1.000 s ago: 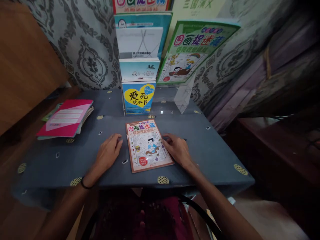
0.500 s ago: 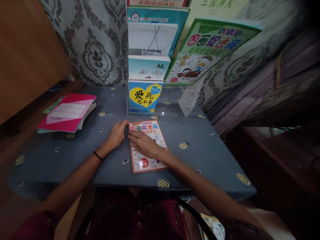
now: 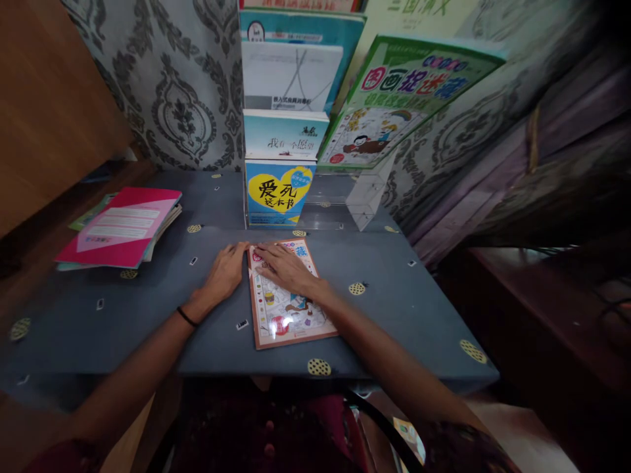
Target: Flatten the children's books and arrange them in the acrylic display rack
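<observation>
A picture book [image 3: 288, 322] with an orange-brown border and a glossy, drawn cover lies flat on the table. Stretched across its upper part is my right hand [image 3: 286, 268], open and palm down, covering much of the title. My left hand [image 3: 225, 270] rests on the cloth just left of the book, fingers extended, with the fingertips at its upper left corner. Whether those fingertips press on the corner or only touch it, I cannot tell.
Behind the book, a clear acrylic rack [image 3: 362, 203] holds several books, among them a blue one with a yellow heart [image 3: 279, 190] and a tilted green one [image 3: 394, 98]. A stack topped by a pink book [image 3: 123, 226] lies at left on the patterned tablecloth [image 3: 394, 315].
My right hand has slid up the cover, hiding more of the title and baring the drawing below. The left hand stays by the corner. The view has shifted slightly.
</observation>
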`<state>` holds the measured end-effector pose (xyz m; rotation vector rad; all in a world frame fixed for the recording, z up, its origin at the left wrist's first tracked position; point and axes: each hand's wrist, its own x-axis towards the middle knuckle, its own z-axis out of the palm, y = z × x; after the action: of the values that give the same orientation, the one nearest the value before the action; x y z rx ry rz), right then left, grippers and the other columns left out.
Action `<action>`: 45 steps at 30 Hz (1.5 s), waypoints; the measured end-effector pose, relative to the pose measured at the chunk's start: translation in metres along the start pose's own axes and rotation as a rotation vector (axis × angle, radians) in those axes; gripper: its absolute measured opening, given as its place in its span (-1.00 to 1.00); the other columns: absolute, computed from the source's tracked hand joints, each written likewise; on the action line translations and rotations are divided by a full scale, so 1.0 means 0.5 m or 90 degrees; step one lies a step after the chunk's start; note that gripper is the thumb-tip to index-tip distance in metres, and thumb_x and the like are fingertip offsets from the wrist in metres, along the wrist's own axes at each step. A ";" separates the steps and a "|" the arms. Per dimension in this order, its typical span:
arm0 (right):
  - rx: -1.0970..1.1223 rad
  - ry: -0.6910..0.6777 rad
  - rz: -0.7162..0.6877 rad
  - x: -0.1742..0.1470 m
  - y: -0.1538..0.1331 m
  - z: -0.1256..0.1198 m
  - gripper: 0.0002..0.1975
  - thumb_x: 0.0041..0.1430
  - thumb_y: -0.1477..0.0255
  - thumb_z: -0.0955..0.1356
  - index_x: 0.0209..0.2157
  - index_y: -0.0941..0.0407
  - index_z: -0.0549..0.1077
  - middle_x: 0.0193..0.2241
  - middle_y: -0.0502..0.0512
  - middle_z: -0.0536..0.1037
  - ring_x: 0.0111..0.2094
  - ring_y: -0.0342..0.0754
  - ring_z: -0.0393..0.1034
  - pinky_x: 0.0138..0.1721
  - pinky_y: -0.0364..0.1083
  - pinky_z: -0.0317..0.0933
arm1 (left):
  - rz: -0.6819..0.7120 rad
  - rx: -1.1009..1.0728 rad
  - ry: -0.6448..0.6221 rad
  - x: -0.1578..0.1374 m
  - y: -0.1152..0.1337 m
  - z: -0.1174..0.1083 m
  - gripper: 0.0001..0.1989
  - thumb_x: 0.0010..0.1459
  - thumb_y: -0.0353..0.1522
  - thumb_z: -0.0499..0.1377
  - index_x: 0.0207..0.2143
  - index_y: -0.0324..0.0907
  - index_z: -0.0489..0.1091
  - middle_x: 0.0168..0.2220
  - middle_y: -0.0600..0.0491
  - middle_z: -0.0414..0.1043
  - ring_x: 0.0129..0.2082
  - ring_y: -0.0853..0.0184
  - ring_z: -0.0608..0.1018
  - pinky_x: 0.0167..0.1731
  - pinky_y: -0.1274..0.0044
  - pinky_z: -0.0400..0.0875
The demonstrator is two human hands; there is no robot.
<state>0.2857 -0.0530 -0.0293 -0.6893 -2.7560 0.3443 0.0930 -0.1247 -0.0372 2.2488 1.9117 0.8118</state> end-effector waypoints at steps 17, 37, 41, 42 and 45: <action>0.026 0.070 0.148 -0.114 0.132 -0.028 -0.55 0.44 0.32 0.16 0.26 0.10 0.35 0.31 0.23 0.33 0.32 0.10 0.21 0.32 0.25 0.07 | 0.034 0.088 -0.029 0.003 0.016 -0.015 -0.65 0.39 -0.37 -0.08 0.06 -0.26 0.40 0.02 -0.18 0.52 0.09 0.07 0.46 0.10 0.21 0.36; 0.165 0.117 0.113 -0.108 0.155 -0.033 -0.37 0.47 0.07 0.01 0.23 0.13 0.37 0.26 0.20 0.41 0.30 0.06 0.23 0.34 0.16 0.03 | 0.360 0.069 -0.254 -0.029 0.213 0.042 -0.50 0.46 -0.18 -0.10 0.29 -0.23 0.25 0.35 -0.15 0.24 0.40 0.13 0.18 0.35 0.15 0.09; 0.165 0.119 0.126 -0.109 0.150 -0.035 -0.44 0.48 0.13 0.05 0.22 0.12 0.38 0.25 0.18 0.42 0.30 0.06 0.24 0.33 0.16 0.03 | 0.428 0.050 -0.300 -0.064 0.251 0.035 -0.55 0.48 -0.22 -0.12 0.30 -0.12 0.25 0.33 -0.07 0.27 0.41 0.16 0.16 0.36 0.14 0.02; 0.166 0.117 0.129 -0.108 0.149 -0.035 -0.45 0.48 0.14 0.05 0.22 0.11 0.38 0.25 0.17 0.42 0.30 0.06 0.24 0.33 0.17 0.03 | 0.438 0.050 -0.305 -0.070 0.255 0.033 -0.56 0.47 -0.22 -0.11 0.29 -0.09 0.26 0.33 -0.06 0.28 0.41 0.15 0.17 0.36 0.13 0.01; 0.156 0.105 0.144 -0.106 0.143 -0.037 -0.49 0.49 0.17 0.08 0.23 0.09 0.37 0.27 0.15 0.41 0.31 0.06 0.22 0.34 0.17 0.01 | 0.456 0.059 -0.302 -0.082 0.260 0.031 -0.59 0.46 -0.21 -0.07 0.28 -0.01 0.28 0.32 -0.02 0.28 0.39 0.12 0.19 0.36 0.11 -0.01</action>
<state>0.3670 -0.0147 -0.0440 -0.9203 -2.4317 0.6313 0.2128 -0.1871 -0.0137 2.8710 0.9546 0.1752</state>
